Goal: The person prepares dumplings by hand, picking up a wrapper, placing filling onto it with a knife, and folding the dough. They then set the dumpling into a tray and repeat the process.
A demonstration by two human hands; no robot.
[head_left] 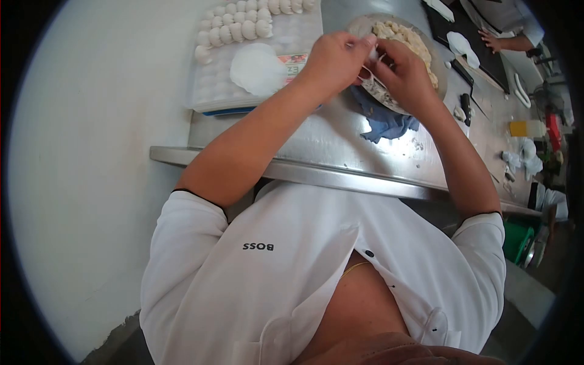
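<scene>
Nearest, a white shirt (292, 243); past it, the steel surface (322, 149). Between left hand (337, 59) and right hand (403, 70) — a small white piece (373, 54), pinched by nearly closed fingers of both, neither hand clearly nearer, long axis too hidden to tell. Just beyond and rightward, a bowl (442, 76) of pale chunky mixture (409, 35).

The white shirt (304, 231) has black-edged sleeves (182, 228) and BOSS lettering (258, 247) at the view's seven o'clock; a gold necklace (354, 267) shows at five.

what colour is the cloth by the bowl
The cloth is dusty blue; head view shows it.
</scene>
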